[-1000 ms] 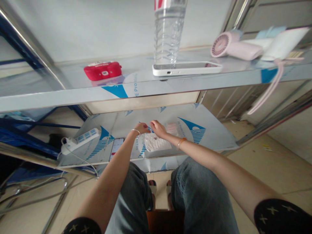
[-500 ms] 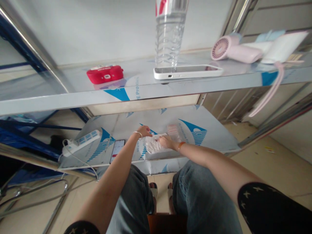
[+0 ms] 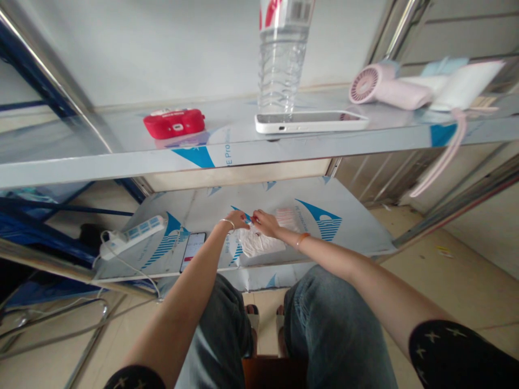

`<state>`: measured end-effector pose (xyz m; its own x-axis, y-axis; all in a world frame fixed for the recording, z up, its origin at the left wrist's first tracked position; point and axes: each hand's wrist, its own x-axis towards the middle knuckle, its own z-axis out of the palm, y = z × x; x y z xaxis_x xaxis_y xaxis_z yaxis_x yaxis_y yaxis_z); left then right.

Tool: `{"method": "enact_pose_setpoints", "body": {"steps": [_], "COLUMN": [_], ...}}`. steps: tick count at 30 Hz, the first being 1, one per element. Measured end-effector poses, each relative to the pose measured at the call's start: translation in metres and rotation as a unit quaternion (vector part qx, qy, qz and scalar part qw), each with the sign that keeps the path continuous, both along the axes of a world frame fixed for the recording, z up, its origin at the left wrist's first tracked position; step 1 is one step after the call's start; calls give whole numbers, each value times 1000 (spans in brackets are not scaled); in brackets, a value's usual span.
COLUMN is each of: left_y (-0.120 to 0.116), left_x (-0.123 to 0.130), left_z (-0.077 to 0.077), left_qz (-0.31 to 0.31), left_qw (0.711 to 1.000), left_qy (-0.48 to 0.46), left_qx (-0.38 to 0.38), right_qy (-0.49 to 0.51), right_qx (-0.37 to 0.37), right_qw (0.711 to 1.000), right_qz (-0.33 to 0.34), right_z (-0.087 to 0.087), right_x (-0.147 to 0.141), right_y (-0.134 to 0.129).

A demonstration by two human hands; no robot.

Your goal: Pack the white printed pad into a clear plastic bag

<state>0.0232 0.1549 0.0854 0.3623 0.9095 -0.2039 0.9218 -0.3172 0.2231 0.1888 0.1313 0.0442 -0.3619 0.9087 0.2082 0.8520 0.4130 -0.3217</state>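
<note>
On the lower shelf (image 3: 348,229), the left hand (image 3: 238,220) and right hand (image 3: 265,223) meet fingertip to fingertip over a clear plastic bag (image 3: 259,244), pinching something too small to tell. A phone (image 3: 193,249) and power strip (image 3: 133,233) lie to the left.

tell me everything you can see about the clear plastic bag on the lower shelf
The plastic bag is clear, thin and crinkled, with small whitish pieces inside that are too small to identify. It lies flat near the front edge of the lower shelf, which is shiny metal with blue-printed film. The left hand and right hand meet just above its far edge, pinching something small and red between them; whether they touch the bag itself cannot be told. A second, pinkish bag lies just behind it.
</note>
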Motion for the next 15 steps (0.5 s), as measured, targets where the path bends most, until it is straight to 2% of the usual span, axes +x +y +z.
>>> {"method": "enact_pose_setpoints", "body": {"steps": [3,6,9,12,15], "left_y": [0,-1,-1,-3,-4], "left_x": [1,2,2,1,0], "left_z": [0,2,4,6,9], "left_qz": [0,3,9,14,17], "left_qw": [1000,1000,1000,1000,1000], "left_qy": [0,4,0,-11,-21], "left_qx": [6,6,12,11,0], "right_qy": [25,42,44,4,-39], "right_qx": [3,-5,-7,-26,-50], "right_qw": [999,997,998,1000,998], "right_qz": [46,63,32,-11,1], "right_z": [7,8,4,-4,-11], "right_x": [-3,-4,-5,-3,1], "right_y": [-4,-5,-1,-1,-11]}}
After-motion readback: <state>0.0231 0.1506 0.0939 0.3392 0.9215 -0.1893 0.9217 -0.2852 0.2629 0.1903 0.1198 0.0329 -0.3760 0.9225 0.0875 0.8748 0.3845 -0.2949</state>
